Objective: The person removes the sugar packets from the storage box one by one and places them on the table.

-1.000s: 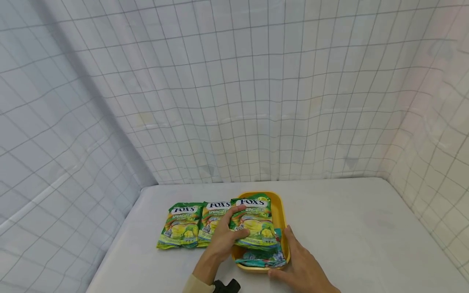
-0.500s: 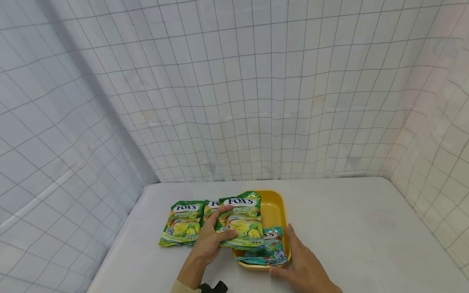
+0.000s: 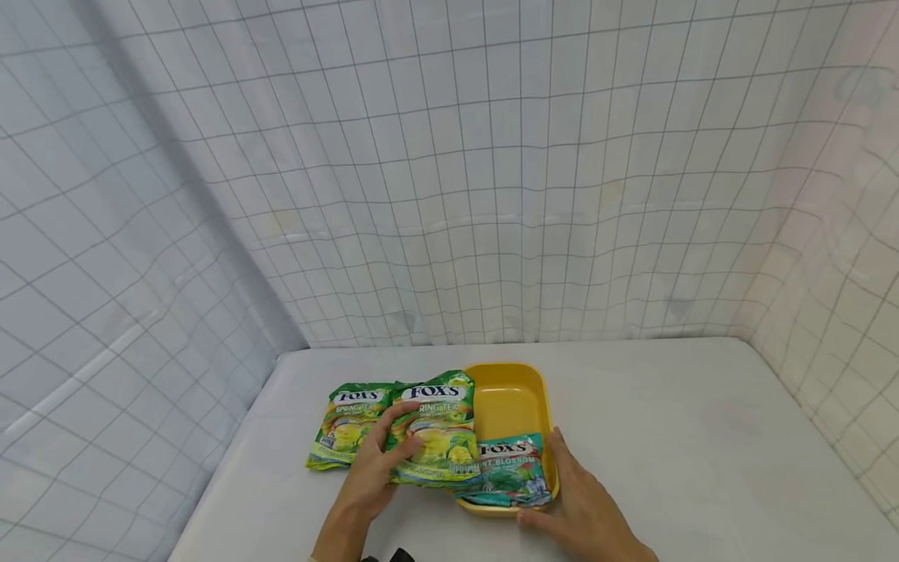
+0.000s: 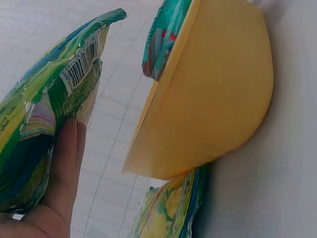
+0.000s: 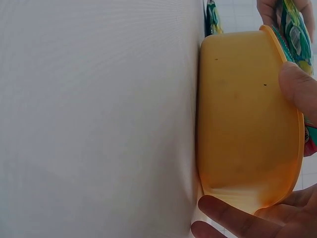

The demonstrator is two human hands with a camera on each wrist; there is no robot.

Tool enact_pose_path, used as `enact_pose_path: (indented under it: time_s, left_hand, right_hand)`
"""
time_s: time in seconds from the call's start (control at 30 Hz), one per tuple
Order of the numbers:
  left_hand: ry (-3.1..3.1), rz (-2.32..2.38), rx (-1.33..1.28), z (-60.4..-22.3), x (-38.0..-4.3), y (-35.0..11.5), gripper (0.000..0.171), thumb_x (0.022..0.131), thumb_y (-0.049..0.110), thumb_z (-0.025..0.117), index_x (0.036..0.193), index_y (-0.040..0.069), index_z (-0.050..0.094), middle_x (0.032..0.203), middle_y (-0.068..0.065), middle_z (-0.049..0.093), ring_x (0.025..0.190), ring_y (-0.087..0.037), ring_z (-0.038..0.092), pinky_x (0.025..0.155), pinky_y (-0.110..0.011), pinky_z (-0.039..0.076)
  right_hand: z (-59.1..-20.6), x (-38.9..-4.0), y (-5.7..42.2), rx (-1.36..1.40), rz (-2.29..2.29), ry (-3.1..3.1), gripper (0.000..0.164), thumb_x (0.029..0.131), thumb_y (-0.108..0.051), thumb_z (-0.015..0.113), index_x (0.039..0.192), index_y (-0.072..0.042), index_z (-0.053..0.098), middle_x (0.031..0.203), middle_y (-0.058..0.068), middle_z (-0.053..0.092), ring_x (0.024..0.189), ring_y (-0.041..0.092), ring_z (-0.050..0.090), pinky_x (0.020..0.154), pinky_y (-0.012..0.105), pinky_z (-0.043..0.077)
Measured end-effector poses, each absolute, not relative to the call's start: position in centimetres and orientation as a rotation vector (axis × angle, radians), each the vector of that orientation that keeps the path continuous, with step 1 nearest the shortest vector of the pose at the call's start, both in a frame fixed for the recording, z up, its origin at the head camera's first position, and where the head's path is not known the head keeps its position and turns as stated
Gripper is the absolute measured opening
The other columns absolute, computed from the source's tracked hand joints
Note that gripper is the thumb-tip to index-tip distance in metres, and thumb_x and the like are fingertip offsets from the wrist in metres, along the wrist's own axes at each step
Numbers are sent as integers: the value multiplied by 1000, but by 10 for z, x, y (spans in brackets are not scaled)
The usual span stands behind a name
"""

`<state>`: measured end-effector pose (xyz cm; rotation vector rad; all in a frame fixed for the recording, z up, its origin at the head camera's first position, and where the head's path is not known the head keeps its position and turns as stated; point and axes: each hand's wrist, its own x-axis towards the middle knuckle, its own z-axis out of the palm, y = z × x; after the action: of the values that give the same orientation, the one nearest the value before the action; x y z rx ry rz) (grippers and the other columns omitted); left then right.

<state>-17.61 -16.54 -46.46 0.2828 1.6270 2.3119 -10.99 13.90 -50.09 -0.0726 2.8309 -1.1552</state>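
My left hand [image 3: 374, 467] holds a green Fox's Spring Tea candy bag [image 3: 437, 437], thumb across its printed front. The bag hangs over the left part of the yellow plastic tub [image 3: 516, 398]; the left wrist view shows it clear of the tub's wall. My right hand [image 3: 586, 499] grips the tub's near right corner, thumb [image 5: 299, 89] at the rim and fingers along the adjoining side. Inside the tub's near end lies a teal Fox's Mint Blossom candy bag [image 3: 511, 472], its left part covered by the green one.
Left of the tub, another Spring Tea bag [image 3: 344, 429] lies flat on the white table [image 3: 660, 437]. A further green bag beside it is mostly hidden behind the held one. A white gridded curtain [image 3: 449, 195] encloses the back and sides.
My left hand has moved left with the Spring Tea bag, uncovering the tub's floor and more of the Mint Blossom bag. My right hand has stayed at the tub's corner.
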Motion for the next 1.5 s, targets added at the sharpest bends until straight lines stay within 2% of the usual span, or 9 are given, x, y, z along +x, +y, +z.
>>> enact_pose_path:
  time_s: [0.37,0.67,1.03,1.5]
  left_hand:
    - [1634,2373,120,-460,-165,-182,56,99,0,59,151,5,38,153,-16,31,120,-30,57,92,-38,56]
    - [1696,2363,166,-466,-159,-196,52,101,0,57,149,4,38,148,-17,37,117,-28,60,92,-39,56]
    - [1740,2340,-84,-479,-148,-214,76,85,-15,70,151,8,41,147,-16,37,121,-31,56,92,-41,56]
    - [1740,2218,-90,-497,-140,-225,71,90,-8,72,150,9,39,144,-14,44,121,-30,58,96,-42,54]
  right_hand:
    - [-504,-110,140,-79,-1151,2853,134,67,-67,86,164,-9,15,161,22,32,139,43,43,109,60,38]
    - [-503,-110,142,-102,-1176,2859,134,67,-69,84,164,-8,15,162,22,30,140,44,41,109,60,38]
    - [-504,-111,141,-110,-1179,2865,134,66,-69,84,163,-7,16,163,20,27,141,43,40,110,59,37]
    - [-504,-111,140,-102,-1185,2851,132,67,-67,85,163,-9,17,164,20,26,141,43,40,110,59,38]
